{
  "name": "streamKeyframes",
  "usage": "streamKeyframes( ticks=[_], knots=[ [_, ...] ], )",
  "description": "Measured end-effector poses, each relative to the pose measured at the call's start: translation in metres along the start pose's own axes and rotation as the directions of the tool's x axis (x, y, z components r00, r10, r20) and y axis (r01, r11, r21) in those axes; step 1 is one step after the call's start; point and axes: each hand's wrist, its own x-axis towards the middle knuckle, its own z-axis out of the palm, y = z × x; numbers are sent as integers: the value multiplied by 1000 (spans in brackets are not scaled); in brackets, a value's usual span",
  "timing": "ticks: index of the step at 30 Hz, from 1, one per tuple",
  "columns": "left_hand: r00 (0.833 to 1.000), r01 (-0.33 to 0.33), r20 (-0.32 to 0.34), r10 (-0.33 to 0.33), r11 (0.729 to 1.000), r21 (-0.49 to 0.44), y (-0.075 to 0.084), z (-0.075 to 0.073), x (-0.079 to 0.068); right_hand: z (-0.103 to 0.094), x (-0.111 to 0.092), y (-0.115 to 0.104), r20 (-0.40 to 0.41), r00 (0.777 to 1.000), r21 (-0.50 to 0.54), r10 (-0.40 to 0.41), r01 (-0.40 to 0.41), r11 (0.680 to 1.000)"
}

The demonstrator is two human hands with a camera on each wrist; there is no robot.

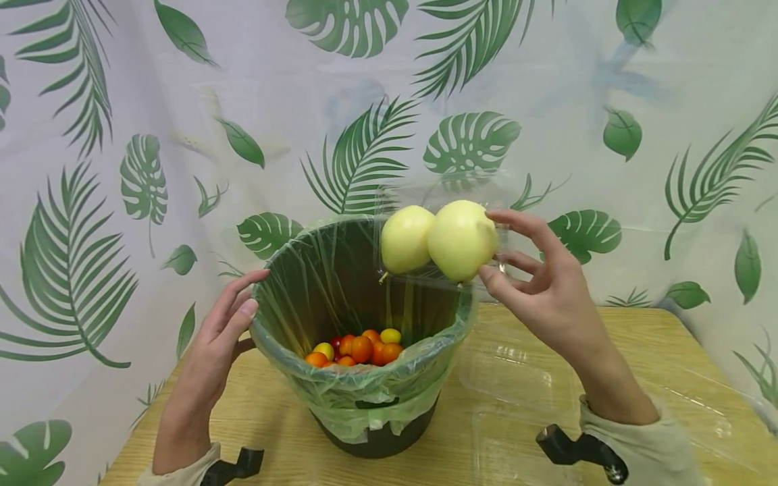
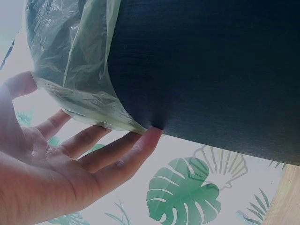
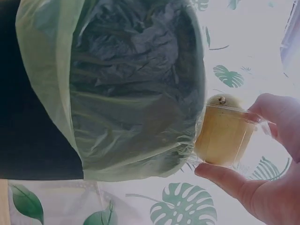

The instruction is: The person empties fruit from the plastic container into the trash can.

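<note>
My right hand [image 1: 543, 287] grips a clear plastic tray [image 3: 236, 145] by its side, thumb below and fingers above. Two pale yellow-green pears [image 1: 462, 237] sit in the tray, tilted over the back right part of a dark trash bin [image 1: 389, 439]. A thin green bag [image 1: 365, 398] lines the bin and folds down over its rim. Inside lie small orange, red and yellow tomatoes [image 1: 361, 349]. Against the bin's left side, my left hand [image 1: 213, 341] rests with thumb near the rim; the left wrist view shows its fingers fairly straight and spread, touching bag and wall.
Clear plastic trays [image 1: 516, 374] lie on the wooden table [image 1: 273, 432] to the right of the bin. Behind stands a white curtain [image 1: 273, 74] printed with green leaves. Dark wrist mounts [image 1: 577, 449] are strapped at both sleeves.
</note>
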Motion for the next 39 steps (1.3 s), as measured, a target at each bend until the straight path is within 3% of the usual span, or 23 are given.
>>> streamKeyframes(
  ticks=[6,12,21,26,33,39],
  knots=[
    [1000,4,-1,-4,1000,9,-1,0,-1,7,-2,0,28,996,-100,-88,91,991],
    [1000,3,-2,-3,1000,13,-1,-1,-1,11,-3,1,44,985,-257,-164,170,951],
    [1000,5,-1,-5,1000,9,-2,-1,-2,16,-7,2,36,962,-393,-270,262,882],
    [1000,4,-1,-4,1000,2,-2,-1,-2,18,-6,4,30,931,-430,-363,340,837],
    [1000,0,-2,0,1000,4,-1,-1,-1,22,-3,4,55,864,-468,-501,466,751],
    [1000,-3,-1,3,1000,14,-1,-1,1,27,-3,3,63,848,-490,-526,485,724]
  ],
)
